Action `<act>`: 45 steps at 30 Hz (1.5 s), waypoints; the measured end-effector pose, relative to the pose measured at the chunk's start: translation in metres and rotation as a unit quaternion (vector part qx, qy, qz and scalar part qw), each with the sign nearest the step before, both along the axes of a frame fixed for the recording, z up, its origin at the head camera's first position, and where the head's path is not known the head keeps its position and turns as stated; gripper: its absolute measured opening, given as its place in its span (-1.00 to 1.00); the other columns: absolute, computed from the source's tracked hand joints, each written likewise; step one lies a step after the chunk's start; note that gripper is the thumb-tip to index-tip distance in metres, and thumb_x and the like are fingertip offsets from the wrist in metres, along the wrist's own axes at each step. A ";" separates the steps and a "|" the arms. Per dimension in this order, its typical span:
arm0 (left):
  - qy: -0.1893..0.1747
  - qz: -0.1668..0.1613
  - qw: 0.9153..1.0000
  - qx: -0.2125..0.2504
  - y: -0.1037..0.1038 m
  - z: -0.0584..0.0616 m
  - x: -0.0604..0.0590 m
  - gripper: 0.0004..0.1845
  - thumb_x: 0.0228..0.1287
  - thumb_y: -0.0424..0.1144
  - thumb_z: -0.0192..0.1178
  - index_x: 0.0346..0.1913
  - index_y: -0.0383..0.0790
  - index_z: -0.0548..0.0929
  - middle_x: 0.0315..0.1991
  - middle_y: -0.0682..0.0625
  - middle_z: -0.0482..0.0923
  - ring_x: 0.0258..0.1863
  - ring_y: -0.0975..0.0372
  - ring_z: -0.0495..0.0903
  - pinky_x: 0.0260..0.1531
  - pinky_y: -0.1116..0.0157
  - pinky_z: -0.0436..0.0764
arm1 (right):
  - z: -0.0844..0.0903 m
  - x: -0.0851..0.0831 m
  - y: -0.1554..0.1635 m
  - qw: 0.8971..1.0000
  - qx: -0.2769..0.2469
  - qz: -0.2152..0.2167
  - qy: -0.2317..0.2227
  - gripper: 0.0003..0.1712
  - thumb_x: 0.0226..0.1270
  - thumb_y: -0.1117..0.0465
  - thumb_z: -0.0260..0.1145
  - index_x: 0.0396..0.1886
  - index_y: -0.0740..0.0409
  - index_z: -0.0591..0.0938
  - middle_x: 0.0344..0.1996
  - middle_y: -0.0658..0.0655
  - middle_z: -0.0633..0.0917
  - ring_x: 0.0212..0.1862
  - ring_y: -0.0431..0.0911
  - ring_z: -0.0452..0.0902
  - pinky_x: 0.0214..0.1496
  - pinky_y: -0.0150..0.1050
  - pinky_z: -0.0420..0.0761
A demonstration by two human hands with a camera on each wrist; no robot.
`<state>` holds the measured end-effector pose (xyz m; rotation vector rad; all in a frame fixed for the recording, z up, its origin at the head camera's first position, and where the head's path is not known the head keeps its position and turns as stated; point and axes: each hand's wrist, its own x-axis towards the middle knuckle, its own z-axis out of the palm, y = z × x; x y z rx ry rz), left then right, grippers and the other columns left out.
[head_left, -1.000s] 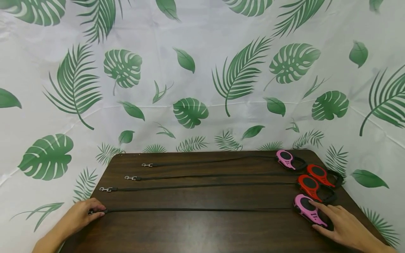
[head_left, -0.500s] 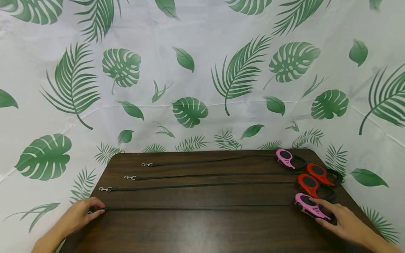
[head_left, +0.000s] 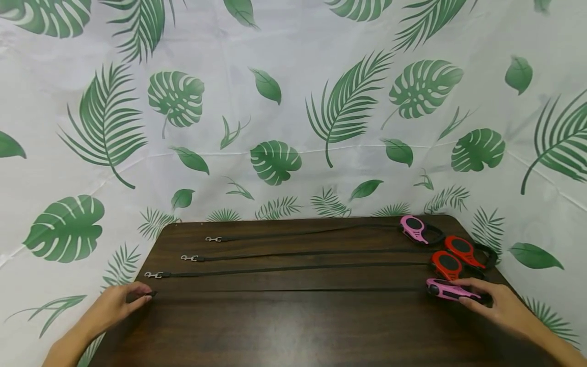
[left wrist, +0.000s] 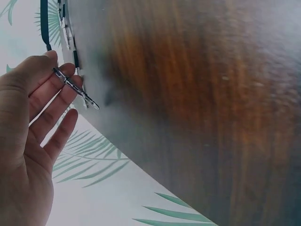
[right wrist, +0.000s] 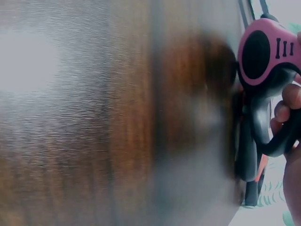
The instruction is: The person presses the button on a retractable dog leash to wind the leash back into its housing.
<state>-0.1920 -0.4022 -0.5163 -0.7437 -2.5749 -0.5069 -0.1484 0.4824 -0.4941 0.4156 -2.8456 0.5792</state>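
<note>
At the bench's (head_left: 293, 326) left edge, near its front corner, the left hand (head_left: 120, 307) pinches the metal clip (left wrist: 75, 88) of the nearest leash between thumb and fingers (left wrist: 63, 96). Its black strap (head_left: 289, 291) runs taut across the bench to the right edge, where the right hand (head_left: 497, 306) has its fingers (right wrist: 286, 104) curled round the handle of the pink leash housing (head_left: 447, 290). Behind it along the right edge lie two red housings (head_left: 446, 265) and another pink housing (head_left: 412, 228).
</note>
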 end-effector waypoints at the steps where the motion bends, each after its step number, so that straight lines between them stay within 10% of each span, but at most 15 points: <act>1: -0.003 0.001 1.000 0.000 0.000 0.001 -0.001 -0.67 -0.17 -0.50 0.62 -0.39 -0.05 0.76 -0.45 0.18 0.75 -0.40 0.46 0.68 -0.38 0.52 0.55 | 0.001 -0.001 0.000 1.000 -0.005 -0.001 0.007 -0.59 0.26 0.08 0.62 0.11 -0.08 0.78 -0.07 -0.07 0.79 -0.12 -0.48 0.57 -0.18 -0.49 0.56; 8: -0.010 0.005 1.000 0.001 0.001 0.011 -0.007 -0.70 -0.12 -0.48 0.61 -0.38 -0.06 0.76 -0.45 0.18 0.75 -0.40 0.44 0.68 -0.38 0.43 0.58 | 0.004 -0.009 -0.002 0.996 -0.069 0.031 0.049 -0.61 0.18 0.27 0.64 0.02 0.00 0.81 -0.23 -0.24 0.75 -0.35 -0.41 0.45 -0.34 -0.53 0.32; 15: -0.010 0.005 1.000 0.022 0.003 0.019 -0.014 -0.71 -0.10 -0.49 0.59 -0.38 -0.04 0.78 -0.45 0.19 0.76 -0.39 0.46 0.68 -0.35 0.53 0.51 | 0.016 -0.020 0.001 0.996 -0.082 0.013 -0.016 -0.81 0.36 0.22 0.52 -0.06 0.02 0.81 -0.51 -0.21 0.55 -0.46 -0.34 0.34 -0.48 -0.33 0.28; 24: -0.045 -0.008 0.997 0.062 0.011 0.030 -0.022 -0.75 -0.01 -0.52 0.55 -0.36 -0.11 0.77 -0.47 0.22 0.74 -0.43 0.54 0.62 -0.41 0.47 0.51 | 0.032 -0.033 0.021 0.992 -0.119 -0.018 -0.044 -0.84 0.54 0.22 0.37 -0.01 0.07 0.80 -0.22 -0.19 0.80 -0.12 -0.41 0.57 -0.18 -0.48 0.45; 35: -0.100 0.025 0.989 0.103 0.026 0.049 -0.035 -0.86 0.17 -0.49 0.51 -0.23 -0.27 0.80 -0.37 0.02 0.80 -0.40 0.49 0.63 -0.39 0.54 0.57 | 0.043 -0.049 0.041 0.973 -0.205 -0.015 -0.101 -0.67 0.72 0.22 0.09 0.05 0.22 0.76 -0.51 0.09 0.48 -0.41 -0.01 0.36 -0.46 -0.20 0.30; 45: -0.138 0.031 0.982 0.125 0.034 0.064 -0.039 -0.87 0.25 -0.40 0.50 -0.17 -0.31 0.81 -0.32 -0.06 0.80 -0.40 0.44 0.63 -0.37 0.49 0.63 | 0.045 -0.063 0.057 0.953 -0.287 0.020 -0.096 -0.61 0.72 0.32 0.01 0.01 0.21 0.80 -0.19 -0.21 0.79 -0.24 -0.24 0.63 -0.30 -0.29 0.61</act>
